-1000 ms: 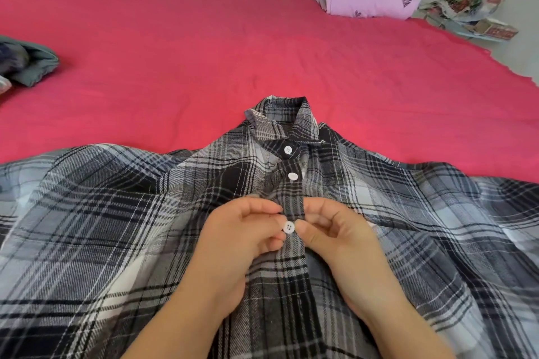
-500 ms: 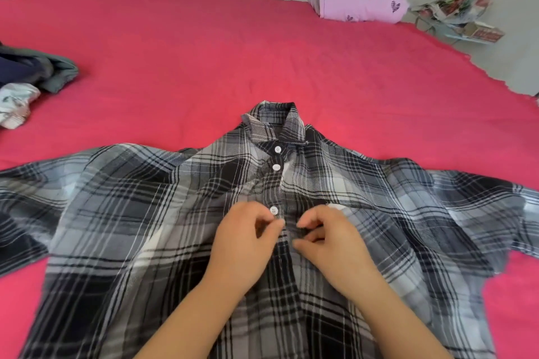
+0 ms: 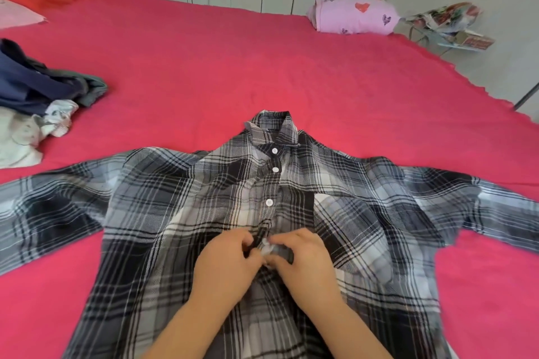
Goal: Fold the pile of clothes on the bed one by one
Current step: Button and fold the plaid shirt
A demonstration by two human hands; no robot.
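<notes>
Shirt: the plaid shirt (image 3: 204, 213) lies front up by the near edge of the bed (image 3: 262, 67), collar toward the far edge, sleeves spread toward the left and right edges.
Left hand: the left hand (image 3: 224, 268) has its grip pinched on the dark placket edge at mid-chest.
Right hand: the right hand (image 3: 306, 262) has its grip pinched on pale cloth just beside it.
Left edge: a pile of clothes (image 3: 38, 96) sits apart from the sleeve.
Far right corner: a lilac garment (image 3: 353, 16).
Open room: broad red cover between collar and far edge.
</notes>
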